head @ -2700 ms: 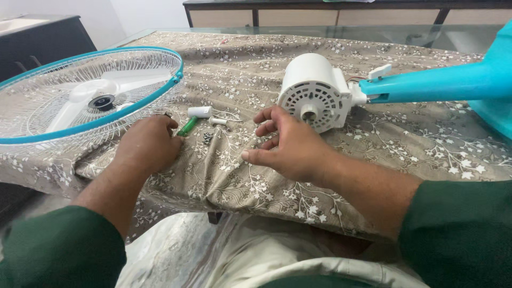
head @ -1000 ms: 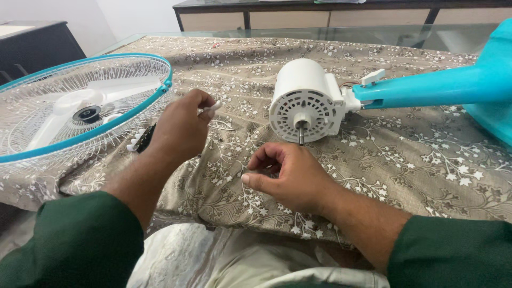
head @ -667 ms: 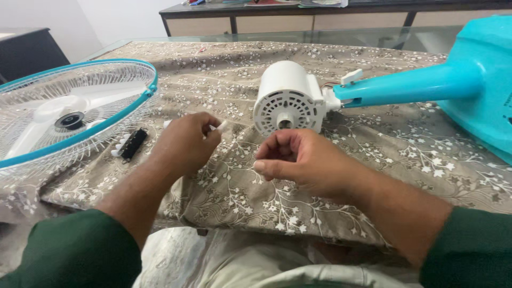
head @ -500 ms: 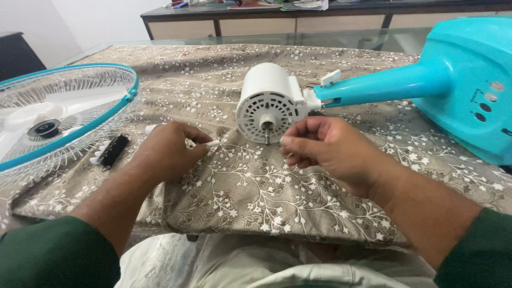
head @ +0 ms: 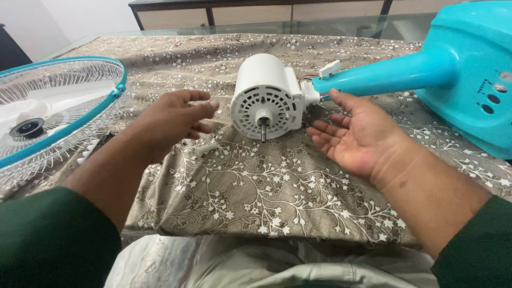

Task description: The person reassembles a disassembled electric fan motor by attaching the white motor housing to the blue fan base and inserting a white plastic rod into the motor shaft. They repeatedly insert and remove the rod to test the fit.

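Lying at centre frame on a floral cloth (head: 277, 186) over the tabletop: one white fan motor (head: 265, 97), vented face and short metal shaft toward the camera, joined at its right to a turquoise neck (head: 384, 74).

Cut off: the turquoise fan base (head: 474, 69) at upper right runs out of frame; it carries small round buttons and tiny printed markings too small to make out. The wire fan guard (head: 58, 114) with turquoise rim at left is cropped by the frame edge; a black hub sits inside it over white blades.

Partly hidden: a dark object beside the left forearm, only an edge showing, kind unclear. Small white pieces (head: 205, 149) lie on the cloth below the left hand; shape hard to tell.

Left hand (head: 173, 120): left of the motor, just apart from it, fingers loosely curled and blurred; a thin pale item seems pinched at the fingertips, though I cannot tell for certain.

Right hand (head: 354, 133): right of the motor, palm up, fingers spread wide, holding nothing, fingertips near the neck's underside.
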